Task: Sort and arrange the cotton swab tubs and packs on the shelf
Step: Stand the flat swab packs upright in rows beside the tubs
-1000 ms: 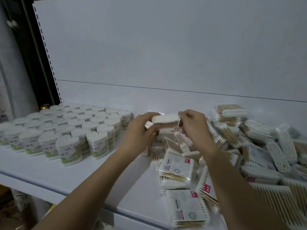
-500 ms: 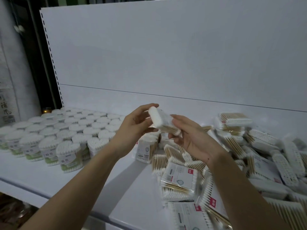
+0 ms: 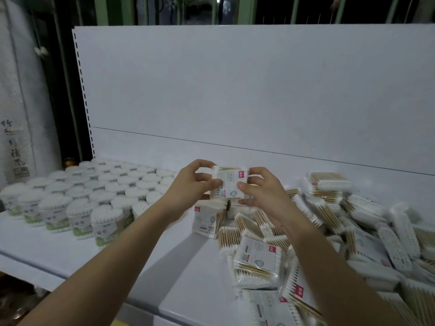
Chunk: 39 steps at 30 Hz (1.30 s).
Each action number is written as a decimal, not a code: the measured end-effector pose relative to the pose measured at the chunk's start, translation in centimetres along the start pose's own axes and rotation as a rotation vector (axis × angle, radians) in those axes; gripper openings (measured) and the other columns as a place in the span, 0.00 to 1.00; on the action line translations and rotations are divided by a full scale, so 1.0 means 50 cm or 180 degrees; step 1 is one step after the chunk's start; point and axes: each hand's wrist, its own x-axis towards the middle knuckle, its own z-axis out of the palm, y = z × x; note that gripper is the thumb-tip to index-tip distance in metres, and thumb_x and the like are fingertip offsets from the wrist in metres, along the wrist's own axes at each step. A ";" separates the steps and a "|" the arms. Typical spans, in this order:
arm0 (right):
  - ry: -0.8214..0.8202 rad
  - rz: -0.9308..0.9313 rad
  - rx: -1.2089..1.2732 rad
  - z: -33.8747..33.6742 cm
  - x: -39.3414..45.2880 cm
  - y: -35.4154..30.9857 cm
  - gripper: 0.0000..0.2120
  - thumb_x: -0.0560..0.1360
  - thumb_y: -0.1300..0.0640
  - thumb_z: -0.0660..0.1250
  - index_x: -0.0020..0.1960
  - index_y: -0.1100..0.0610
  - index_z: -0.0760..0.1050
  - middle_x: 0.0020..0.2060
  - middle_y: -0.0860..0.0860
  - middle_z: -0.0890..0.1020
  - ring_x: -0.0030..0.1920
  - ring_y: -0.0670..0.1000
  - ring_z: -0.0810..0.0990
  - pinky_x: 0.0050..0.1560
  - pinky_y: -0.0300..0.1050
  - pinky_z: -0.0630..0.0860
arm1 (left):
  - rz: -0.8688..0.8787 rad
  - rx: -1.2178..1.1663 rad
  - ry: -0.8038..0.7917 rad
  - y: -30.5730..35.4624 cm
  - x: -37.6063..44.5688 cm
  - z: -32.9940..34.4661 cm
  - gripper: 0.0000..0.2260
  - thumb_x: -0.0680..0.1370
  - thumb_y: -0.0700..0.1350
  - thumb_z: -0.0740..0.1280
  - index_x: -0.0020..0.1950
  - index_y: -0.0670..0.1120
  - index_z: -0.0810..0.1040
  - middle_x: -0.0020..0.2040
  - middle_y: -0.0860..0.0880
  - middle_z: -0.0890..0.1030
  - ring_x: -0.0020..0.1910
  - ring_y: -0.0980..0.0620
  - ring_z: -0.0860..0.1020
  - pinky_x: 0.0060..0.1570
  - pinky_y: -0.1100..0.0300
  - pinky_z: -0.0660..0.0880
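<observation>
On the white shelf (image 3: pixel 70 250), left hand (image 3: pixel 188 184) and right hand (image 3: pixel 261 191) pinch one cotton swab pack (image 3: pixel 230 184); tubs (image 3: pixel 94 196) at nine o'clock.

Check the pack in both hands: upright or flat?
Upright: the pack faces the camera, label side on, pinched between left hand and right hand.

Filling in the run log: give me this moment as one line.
left hand: holds pack | right hand: holds same pack | pack: label facing camera, above upright pack | tubs: rows left
</observation>
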 end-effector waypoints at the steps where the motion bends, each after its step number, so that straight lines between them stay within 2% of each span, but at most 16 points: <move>1: 0.0028 -0.0018 -0.0078 0.003 0.005 -0.006 0.12 0.76 0.67 0.71 0.55 0.58 0.71 0.53 0.57 0.83 0.50 0.56 0.86 0.47 0.52 0.84 | -0.0011 0.0091 0.0022 -0.001 0.004 -0.006 0.12 0.75 0.38 0.72 0.56 0.47 0.74 0.46 0.43 0.85 0.47 0.45 0.84 0.50 0.50 0.81; 5: 0.0053 -0.0159 -0.0579 0.014 0.025 -0.022 0.11 0.75 0.67 0.72 0.49 0.57 0.70 0.54 0.60 0.81 0.51 0.58 0.85 0.51 0.58 0.83 | -0.0043 0.0481 0.0162 -0.003 0.011 -0.014 0.14 0.72 0.36 0.74 0.52 0.47 0.72 0.41 0.49 0.82 0.41 0.50 0.81 0.45 0.54 0.77; 7: -0.0010 -0.0232 -0.0847 0.022 0.030 -0.028 0.11 0.74 0.67 0.72 0.49 0.58 0.72 0.54 0.59 0.81 0.50 0.58 0.85 0.52 0.59 0.82 | 0.0007 0.0772 0.0269 -0.004 0.011 -0.015 0.17 0.71 0.38 0.75 0.53 0.48 0.72 0.44 0.49 0.81 0.40 0.52 0.80 0.40 0.57 0.75; 10: -0.0130 -0.0435 -0.1250 0.036 0.030 -0.043 0.10 0.74 0.68 0.72 0.50 0.57 0.76 0.52 0.56 0.82 0.46 0.53 0.82 0.49 0.47 0.82 | 0.0191 0.1033 0.0304 0.000 0.004 -0.018 0.18 0.71 0.42 0.75 0.58 0.50 0.75 0.49 0.50 0.82 0.43 0.52 0.81 0.41 0.60 0.75; 13: -0.0325 -0.0746 -0.1567 0.051 0.023 -0.070 0.11 0.73 0.68 0.73 0.50 0.55 0.79 0.50 0.50 0.83 0.47 0.46 0.81 0.44 0.29 0.76 | 0.0350 0.1128 0.0189 0.011 -0.009 -0.022 0.16 0.72 0.42 0.75 0.58 0.50 0.77 0.47 0.50 0.84 0.42 0.52 0.83 0.39 0.62 0.78; 15: -0.0410 -0.0895 -0.1649 0.058 0.016 -0.088 0.11 0.73 0.67 0.73 0.50 0.54 0.80 0.49 0.47 0.84 0.48 0.41 0.80 0.45 0.26 0.74 | 0.0430 0.1140 0.0183 0.019 -0.019 -0.030 0.13 0.72 0.40 0.75 0.55 0.47 0.78 0.45 0.50 0.84 0.41 0.51 0.83 0.38 0.62 0.78; 17: -0.0466 -0.0890 -0.1560 0.059 0.009 -0.099 0.08 0.75 0.63 0.72 0.52 0.54 0.80 0.49 0.46 0.84 0.45 0.40 0.81 0.44 0.29 0.75 | 0.0405 0.0952 0.0209 0.021 -0.030 -0.043 0.12 0.72 0.38 0.75 0.53 0.44 0.78 0.45 0.48 0.85 0.41 0.49 0.83 0.39 0.58 0.80; 20: -0.0368 -0.0628 -0.1709 0.042 -0.003 -0.098 0.04 0.79 0.56 0.68 0.53 0.54 0.79 0.49 0.49 0.83 0.42 0.44 0.82 0.39 0.35 0.77 | 0.0231 0.0797 0.0222 0.006 -0.057 -0.065 0.10 0.72 0.34 0.74 0.51 0.39 0.78 0.46 0.47 0.84 0.41 0.50 0.84 0.39 0.61 0.79; 22: -0.0291 -0.0341 -0.1945 0.022 -0.011 -0.084 0.06 0.80 0.55 0.65 0.51 0.55 0.79 0.45 0.51 0.84 0.38 0.46 0.82 0.38 0.41 0.77 | 0.0090 0.0708 0.0190 -0.015 -0.078 -0.075 0.07 0.72 0.33 0.74 0.47 0.38 0.78 0.45 0.45 0.83 0.40 0.51 0.83 0.39 0.61 0.80; 26: -0.0274 -0.0114 -0.2897 -0.011 -0.014 -0.038 0.10 0.80 0.50 0.64 0.46 0.54 0.79 0.37 0.51 0.85 0.31 0.48 0.80 0.36 0.43 0.73 | -0.0214 0.0772 0.0089 -0.067 -0.099 -0.076 0.09 0.73 0.32 0.72 0.49 0.44 0.79 0.45 0.46 0.84 0.46 0.47 0.83 0.46 0.55 0.82; 29: -0.0147 -0.0004 -0.3222 -0.025 -0.017 -0.007 0.11 0.80 0.50 0.64 0.43 0.53 0.79 0.34 0.49 0.84 0.31 0.50 0.81 0.38 0.45 0.77 | -0.0188 0.0984 0.0070 -0.102 -0.103 -0.061 0.11 0.74 0.35 0.72 0.54 0.46 0.80 0.47 0.49 0.83 0.46 0.50 0.82 0.46 0.57 0.81; 32: -0.0069 0.0078 -0.3515 -0.030 -0.024 0.018 0.12 0.79 0.49 0.64 0.39 0.51 0.78 0.31 0.48 0.82 0.32 0.49 0.79 0.38 0.45 0.75 | -0.0024 0.1282 0.0136 -0.135 -0.097 -0.049 0.15 0.75 0.37 0.72 0.60 0.47 0.78 0.51 0.53 0.81 0.45 0.56 0.80 0.44 0.62 0.80; 33: -0.0041 0.0056 -0.3587 -0.030 -0.025 0.025 0.11 0.79 0.50 0.64 0.39 0.50 0.77 0.31 0.47 0.81 0.33 0.50 0.79 0.39 0.45 0.75 | -0.0028 0.1225 0.0257 -0.144 -0.099 -0.043 0.17 0.74 0.37 0.72 0.61 0.50 0.77 0.54 0.52 0.79 0.48 0.54 0.80 0.44 0.61 0.80; 35: 0.0081 -0.0033 -0.3627 -0.031 -0.026 0.040 0.09 0.79 0.50 0.63 0.40 0.48 0.76 0.33 0.44 0.79 0.36 0.51 0.79 0.41 0.46 0.76 | -0.0232 0.0647 0.0561 -0.162 -0.097 -0.030 0.22 0.72 0.35 0.72 0.60 0.56 0.73 0.59 0.47 0.74 0.52 0.47 0.78 0.46 0.50 0.82; 36: 0.0135 -0.0091 -0.3615 -0.032 -0.026 0.046 0.07 0.78 0.50 0.63 0.42 0.48 0.75 0.34 0.43 0.79 0.38 0.51 0.80 0.43 0.48 0.77 | -0.0248 0.0498 0.0629 -0.168 -0.097 -0.025 0.23 0.72 0.33 0.71 0.59 0.56 0.72 0.60 0.46 0.74 0.52 0.46 0.77 0.44 0.50 0.82; 39: 0.0222 -0.0240 -0.3619 -0.031 -0.031 0.060 0.04 0.78 0.50 0.64 0.45 0.47 0.75 0.37 0.41 0.77 0.42 0.50 0.78 0.45 0.49 0.77 | -0.0140 0.0527 0.0474 -0.176 -0.093 -0.023 0.18 0.76 0.30 0.67 0.61 0.47 0.70 0.53 0.48 0.78 0.44 0.57 0.78 0.35 0.70 0.76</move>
